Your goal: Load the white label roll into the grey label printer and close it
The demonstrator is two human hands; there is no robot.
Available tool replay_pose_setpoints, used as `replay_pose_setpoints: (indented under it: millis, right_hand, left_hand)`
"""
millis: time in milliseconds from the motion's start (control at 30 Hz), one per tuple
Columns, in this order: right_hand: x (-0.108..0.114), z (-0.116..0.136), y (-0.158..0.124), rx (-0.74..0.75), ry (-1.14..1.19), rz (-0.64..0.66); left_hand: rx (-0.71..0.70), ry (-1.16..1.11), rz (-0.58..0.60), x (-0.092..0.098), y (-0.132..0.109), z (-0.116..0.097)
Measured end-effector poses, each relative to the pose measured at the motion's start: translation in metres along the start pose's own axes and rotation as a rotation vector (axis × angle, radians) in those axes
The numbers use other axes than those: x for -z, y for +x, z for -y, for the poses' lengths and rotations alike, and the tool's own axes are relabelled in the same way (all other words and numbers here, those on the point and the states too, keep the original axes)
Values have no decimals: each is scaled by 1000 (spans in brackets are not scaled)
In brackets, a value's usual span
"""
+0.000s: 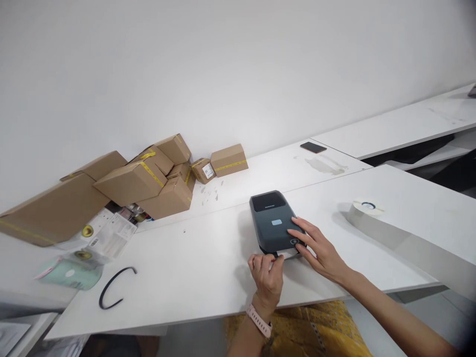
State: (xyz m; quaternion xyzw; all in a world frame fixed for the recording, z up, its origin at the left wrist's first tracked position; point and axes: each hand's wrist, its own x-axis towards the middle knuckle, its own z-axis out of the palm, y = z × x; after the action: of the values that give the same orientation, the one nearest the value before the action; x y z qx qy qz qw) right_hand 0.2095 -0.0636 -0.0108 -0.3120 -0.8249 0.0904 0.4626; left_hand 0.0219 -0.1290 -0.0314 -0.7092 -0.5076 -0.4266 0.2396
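Note:
A dark grey label printer [273,220] sits on the white table [193,267] in front of me. My right hand [320,250] rests on its front right corner, fingers spread, one fingertip by the round button. My left hand [267,277] is closed in a pinch at the printer's front slot, on the edge of a white label [288,256] coming out there. A pink watch band is on my left wrist.
Several taped cardboard boxes [148,178] are piled against the wall at back left, with bagged packets [74,270] below them. A black cable loop [113,287] lies at left. A label roll [366,210] stands at right; a dark phone [313,147] lies farther back.

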Motion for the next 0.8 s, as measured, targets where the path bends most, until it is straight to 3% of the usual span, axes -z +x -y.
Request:
replay_pose_setpoints:
  millis: [233, 400, 467, 567, 667, 733, 800]
  right_hand:
    - [-12, 0, -14, -34, 19, -60]
    - [-25, 4, -3, -275, 162, -269]
    - [-32, 3, 1, -369, 234, -319]
    - [-42, -2, 1, -555, 416, -352]
    - [-50, -12, -5, -753, 618, -308]
    - [-52, -16, -9, -838, 693, -226]
    - [-51, -17, -11, -896, 739, -150]
  left_hand:
    - [0, 20, -50, -1, -8, 3]
    - [31, -76, -34, 2, -8, 2]
    - [170, -196, -12, 4, -3, 2]
    - [611, -441, 56, 0, 11, 6]
    - [1005, -766, 200, -10, 27, 15]
    - [1152, -938, 272, -17, 33, 19]
    - [1209, -1051, 284, -21, 36, 20]
